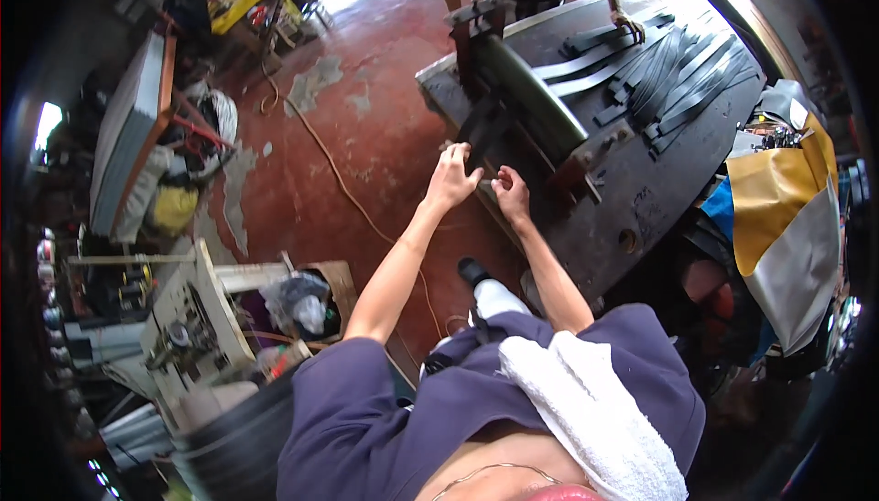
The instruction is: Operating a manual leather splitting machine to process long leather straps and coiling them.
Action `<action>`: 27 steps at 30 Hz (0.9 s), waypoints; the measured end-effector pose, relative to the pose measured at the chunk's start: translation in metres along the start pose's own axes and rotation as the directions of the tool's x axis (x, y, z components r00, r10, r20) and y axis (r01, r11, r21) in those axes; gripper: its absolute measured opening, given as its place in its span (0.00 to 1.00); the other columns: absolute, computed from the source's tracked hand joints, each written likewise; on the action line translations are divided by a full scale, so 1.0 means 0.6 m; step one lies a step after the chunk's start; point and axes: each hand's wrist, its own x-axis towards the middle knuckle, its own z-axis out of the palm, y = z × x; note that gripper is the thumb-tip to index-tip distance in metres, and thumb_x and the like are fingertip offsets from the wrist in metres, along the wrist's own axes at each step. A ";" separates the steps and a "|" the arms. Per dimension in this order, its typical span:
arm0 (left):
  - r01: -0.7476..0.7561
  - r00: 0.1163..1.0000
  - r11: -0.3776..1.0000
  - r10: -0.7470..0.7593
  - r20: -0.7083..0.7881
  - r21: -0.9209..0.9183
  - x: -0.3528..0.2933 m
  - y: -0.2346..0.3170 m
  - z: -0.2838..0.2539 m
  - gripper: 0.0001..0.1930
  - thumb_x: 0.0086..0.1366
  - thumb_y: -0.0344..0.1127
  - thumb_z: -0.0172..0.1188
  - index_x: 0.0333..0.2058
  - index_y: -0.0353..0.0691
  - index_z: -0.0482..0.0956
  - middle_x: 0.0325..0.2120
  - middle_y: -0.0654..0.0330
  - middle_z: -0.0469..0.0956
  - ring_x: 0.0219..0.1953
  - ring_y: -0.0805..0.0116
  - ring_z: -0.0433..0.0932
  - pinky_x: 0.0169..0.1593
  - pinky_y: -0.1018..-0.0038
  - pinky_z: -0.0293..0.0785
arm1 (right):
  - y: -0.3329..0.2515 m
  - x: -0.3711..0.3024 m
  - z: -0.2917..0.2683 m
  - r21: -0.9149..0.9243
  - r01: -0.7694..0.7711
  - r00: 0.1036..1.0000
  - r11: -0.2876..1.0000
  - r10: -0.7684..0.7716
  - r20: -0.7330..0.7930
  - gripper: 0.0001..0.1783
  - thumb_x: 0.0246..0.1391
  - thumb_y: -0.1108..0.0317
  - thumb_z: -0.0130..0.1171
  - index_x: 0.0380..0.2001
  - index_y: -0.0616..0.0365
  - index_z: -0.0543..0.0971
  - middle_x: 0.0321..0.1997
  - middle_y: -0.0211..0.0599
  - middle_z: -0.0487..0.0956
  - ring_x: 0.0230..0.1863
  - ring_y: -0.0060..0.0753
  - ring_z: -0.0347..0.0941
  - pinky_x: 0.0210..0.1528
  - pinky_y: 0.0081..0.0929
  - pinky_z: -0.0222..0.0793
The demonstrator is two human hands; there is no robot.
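Both bare hands are held out over the near left edge of a dark worktable (pixel 586 249), just in front of a metal roller (pixel 536 93) that is mounted slantwise between two end brackets. The left hand (pixel 452 177) is reached forward, its fingers bent and its thumb spread toward the right, and its fingertips are brought up to a dark flat band (pixel 487 124) lying on the near side of the roller; whether the band is gripped or only touched cannot be told. The right hand (pixel 513 196) is held just beside it with fingers curled and thumb raised, and it cannot be made out whether anything thin is pinched there. Beyond the roller, long dark strips (pixel 682 80) are spread in a loose, overlapping fan across the tabletop, and some are pressed by a co-worker's hand (pixel 628 27) at the far side. A white towel (pixel 586 400) is draped over the front of the purple clothing (pixel 352 409). The red floor (pixel 366 121) is crossed by an orange cord (pixel 341 174), and an ochre sheet (pixel 774 199) is hung to the right of the table.
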 end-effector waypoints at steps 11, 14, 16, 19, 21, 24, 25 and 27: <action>0.139 0.962 0.984 -0.107 0.251 -0.115 0.248 -0.100 0.097 0.21 0.46 0.28 0.64 0.41 0.29 0.74 0.33 0.47 0.81 0.38 0.62 0.81 0.42 0.69 0.75 | 0.021 0.166 0.037 -0.010 -0.076 0.997 0.997 0.076 -0.008 0.15 0.51 0.64 0.61 0.37 0.65 0.77 0.32 0.47 0.82 0.36 0.42 0.79 0.38 0.34 0.72; 0.135 0.964 0.979 -0.093 0.248 -0.155 0.207 -0.114 0.065 0.19 0.46 0.27 0.61 0.40 0.30 0.73 0.31 0.46 0.80 0.37 0.62 0.81 0.40 0.68 0.76 | 0.030 0.149 0.063 -0.042 -0.019 1.000 0.999 0.019 0.018 0.10 0.52 0.66 0.61 0.30 0.63 0.78 0.28 0.44 0.80 0.32 0.34 0.78 0.34 0.29 0.73; 0.200 0.960 0.967 -0.161 0.230 -0.156 0.163 -0.117 0.035 0.20 0.46 0.28 0.60 0.42 0.31 0.72 0.32 0.47 0.80 0.36 0.61 0.81 0.40 0.68 0.75 | 0.005 0.121 0.078 -0.116 0.084 0.990 0.990 -0.069 0.125 0.06 0.53 0.71 0.58 0.34 0.62 0.78 0.29 0.38 0.81 0.32 0.24 0.77 0.33 0.25 0.74; 0.250 0.945 0.949 -0.196 0.262 -0.192 0.104 -0.158 0.015 0.28 0.45 0.29 0.62 0.48 0.32 0.68 0.36 0.51 0.78 0.39 0.64 0.78 0.45 0.71 0.74 | 0.008 0.101 0.136 0.474 -0.169 0.926 0.864 -0.026 0.377 0.09 0.52 0.77 0.54 0.37 0.61 0.78 0.34 0.34 0.81 0.36 0.24 0.77 0.35 0.26 0.74; 0.207 0.930 0.951 -0.118 0.348 -0.231 0.101 -0.157 0.051 0.28 0.45 0.28 0.62 0.48 0.33 0.68 0.36 0.51 0.78 0.39 0.68 0.77 0.45 0.72 0.74 | 0.084 0.122 0.130 0.270 -0.102 0.929 0.958 -0.006 0.371 0.13 0.50 0.81 0.50 0.40 0.61 0.77 0.36 0.30 0.80 0.37 0.24 0.76 0.36 0.25 0.73; 0.251 0.934 0.959 -0.203 0.295 -0.134 0.045 -0.195 0.025 0.22 0.45 0.26 0.62 0.43 0.33 0.71 0.32 0.51 0.79 0.36 0.69 0.78 0.42 0.72 0.75 | 0.060 0.075 0.157 0.149 -0.146 0.896 0.978 0.067 0.439 0.12 0.43 0.74 0.56 0.35 0.60 0.77 0.34 0.39 0.82 0.40 0.31 0.78 0.43 0.30 0.72; 0.267 0.937 0.958 -0.233 0.261 -0.102 0.022 -0.209 0.016 0.20 0.47 0.27 0.62 0.42 0.33 0.72 0.31 0.50 0.80 0.36 0.67 0.80 0.41 0.71 0.75 | 0.035 0.061 0.160 0.110 -0.146 0.848 0.983 0.068 0.525 0.14 0.42 0.73 0.58 0.36 0.61 0.77 0.36 0.40 0.82 0.40 0.32 0.78 0.44 0.29 0.72; 0.252 0.952 0.966 -0.237 0.195 -0.058 -0.011 -0.213 0.009 0.19 0.48 0.27 0.63 0.42 0.34 0.72 0.32 0.49 0.80 0.37 0.61 0.82 0.41 0.70 0.76 | 0.012 0.038 0.155 0.028 -0.143 0.829 0.989 0.104 0.550 0.16 0.43 0.71 0.61 0.39 0.60 0.76 0.36 0.36 0.82 0.40 0.31 0.78 0.44 0.30 0.73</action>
